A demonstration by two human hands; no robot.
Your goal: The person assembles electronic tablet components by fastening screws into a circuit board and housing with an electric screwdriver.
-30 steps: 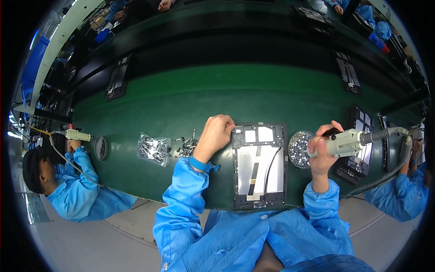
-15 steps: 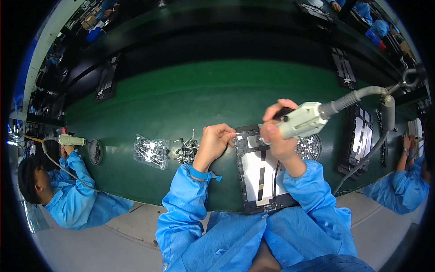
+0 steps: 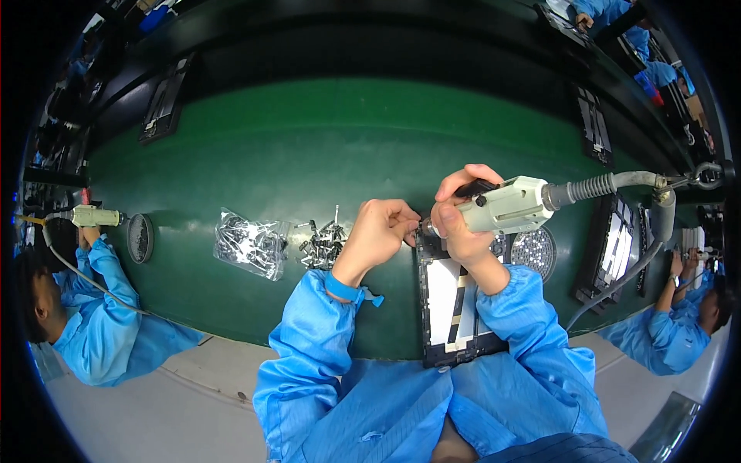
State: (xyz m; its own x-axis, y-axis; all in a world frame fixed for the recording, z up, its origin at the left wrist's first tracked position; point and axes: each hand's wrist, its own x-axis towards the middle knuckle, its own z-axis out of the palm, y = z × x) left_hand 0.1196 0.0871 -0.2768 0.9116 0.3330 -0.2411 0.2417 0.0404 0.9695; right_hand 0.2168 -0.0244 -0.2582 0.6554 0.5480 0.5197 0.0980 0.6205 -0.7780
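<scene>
Green conveyor belt (image 3: 309, 147), a screw being set at the top edge of an opened device.

Right hand (image 3: 461, 224) is wrapped tight round a pale electric screwdriver (image 3: 505, 207), its tip down at the upper left corner of the open tablet chassis (image 3: 455, 309); left hand (image 3: 380, 231) pinches closed beside that tip — on a screw, probably (too small to tell). Fastening looks early. Loose screws (image 3: 324, 239) and a clear bag (image 3: 247, 243) lie just left; a round tray (image 3: 532, 251) sits right. Belt beyond is open — the near edge is close.
</scene>
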